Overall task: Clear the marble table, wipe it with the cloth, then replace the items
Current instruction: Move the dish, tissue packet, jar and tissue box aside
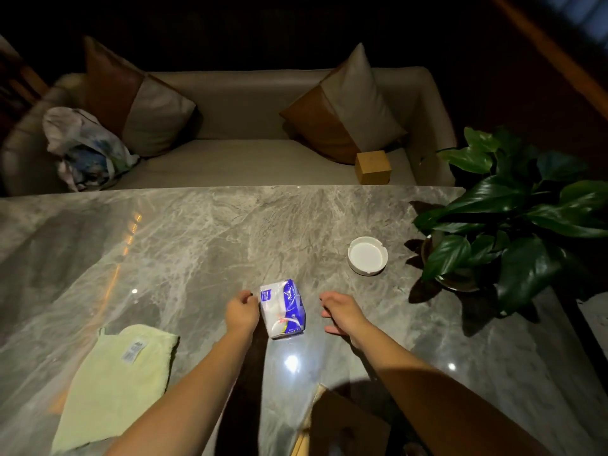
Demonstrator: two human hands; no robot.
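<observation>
Head view: tissue pack (pixel 283 309) lies on table (pixel 197 241). Left hand (pixel 241 312) at its left edge, fingers curled; grip cannot be told. Right hand (pixel 342 312) just right of it, fingers loosely curled, holding nothing. Cloth (pixel 115 386) lies nearer, left of it. Ashtray (pixel 367 255) and pot (pixel 457 281) holding a plant (pixel 513 218) stand beyond, right.

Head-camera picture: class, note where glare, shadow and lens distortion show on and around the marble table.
Head view: bright glare spots shine on the marble table near the tissue pack; the plant casts hard leaf shadows on the marble; the sofa behind is dim, and its left end bends and smears, wide-angle distortion.
</observation>
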